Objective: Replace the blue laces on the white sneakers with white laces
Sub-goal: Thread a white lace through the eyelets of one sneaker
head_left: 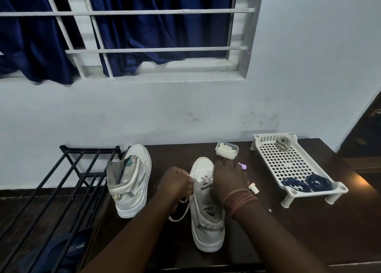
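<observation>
The left hand [175, 182] has its grip pinched on a strand of the white lace [182, 209] beside the eyelets, the loose length trailing down to the dark surface [299, 231]. The right hand [228, 180] lies over the tongue of the near sneaker [206, 221], fingers curled at the lacing; what its grip holds I cannot tell, as the hand hides it. The second sneaker [132, 182] stands unlaced just left, beside a black metal rack [68, 182]. Just beyond the right hand sit a clear tub [226, 150] of pale pieces and a small lilac item [305, 166]; a small white cylinder [253, 189] lies near the wrist. Well apart to the right, a white perforated tray [288, 169] holds the coiled blue laces [307, 183] at its near end and a grey coil [283, 142] at the far end.
</observation>
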